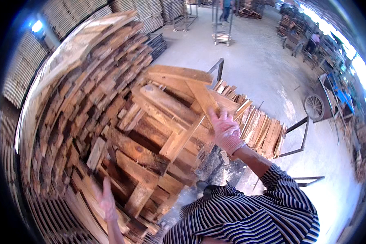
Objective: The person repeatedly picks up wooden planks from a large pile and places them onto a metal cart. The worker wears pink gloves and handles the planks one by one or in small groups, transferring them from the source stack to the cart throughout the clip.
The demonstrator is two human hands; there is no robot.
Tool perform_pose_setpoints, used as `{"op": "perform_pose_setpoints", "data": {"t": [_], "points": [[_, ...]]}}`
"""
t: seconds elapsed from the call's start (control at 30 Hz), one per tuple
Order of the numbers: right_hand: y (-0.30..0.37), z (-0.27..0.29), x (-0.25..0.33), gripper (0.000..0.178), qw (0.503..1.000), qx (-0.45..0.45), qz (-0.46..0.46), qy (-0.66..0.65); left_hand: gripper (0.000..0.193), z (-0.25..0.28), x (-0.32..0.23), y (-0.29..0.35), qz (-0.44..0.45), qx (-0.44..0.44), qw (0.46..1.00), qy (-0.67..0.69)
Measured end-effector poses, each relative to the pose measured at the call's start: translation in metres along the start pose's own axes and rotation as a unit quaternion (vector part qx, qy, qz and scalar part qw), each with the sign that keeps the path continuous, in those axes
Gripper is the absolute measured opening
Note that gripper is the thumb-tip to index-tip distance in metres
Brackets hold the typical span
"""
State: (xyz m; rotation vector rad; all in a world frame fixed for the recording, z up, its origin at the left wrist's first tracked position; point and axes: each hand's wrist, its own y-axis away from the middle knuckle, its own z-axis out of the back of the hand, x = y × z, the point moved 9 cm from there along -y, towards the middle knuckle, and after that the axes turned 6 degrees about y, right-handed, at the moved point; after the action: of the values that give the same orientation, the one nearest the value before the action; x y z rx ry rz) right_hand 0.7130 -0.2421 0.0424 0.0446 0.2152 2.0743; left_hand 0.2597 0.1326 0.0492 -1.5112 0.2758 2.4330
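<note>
My right hand (227,131), in a pinkish knit glove, grips the near end of a flat wooden board (202,97). That board slants away to the far left over a heap of loose planks (150,134). At the lower left is my left hand (106,200), also gloved, with its fingers apart and slightly blurred. It is close to some long pale boards (85,195) at the heap's edge, and nothing shows in its grasp. Whether it touches them I cannot tell.
A tall stack of rough boards (97,77) rises on the left. Short wood pieces (266,132) lie in a row at right, by a metal frame (305,132). Farther off are a spoked wheel (314,107), a rack trolley (221,36) and a person (226,10).
</note>
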Motion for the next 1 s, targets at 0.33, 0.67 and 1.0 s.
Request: {"op": "perform_pose_setpoints", "data": {"t": [0.33, 0.67, 1.0], "points": [[0.097, 0.070, -0.009, 0.089, 0.852, 0.055, 0.145, -0.500, 0.125, -0.131, 0.013, -0.047, 0.028, -0.101, 0.989, 0.103], [0.135, 0.052, 0.164, 0.086, 0.773, 0.170, 0.255, -0.556, 0.070, -0.164, 0.034, -0.041, 0.231, 0.090, 0.854, 0.458], [0.162, 0.025, 0.386, 0.083, 0.875, 0.110, 0.397, -0.254, 0.035, 0.121, -0.005, 0.035, 0.095, -0.015, 0.925, 0.368]]}}
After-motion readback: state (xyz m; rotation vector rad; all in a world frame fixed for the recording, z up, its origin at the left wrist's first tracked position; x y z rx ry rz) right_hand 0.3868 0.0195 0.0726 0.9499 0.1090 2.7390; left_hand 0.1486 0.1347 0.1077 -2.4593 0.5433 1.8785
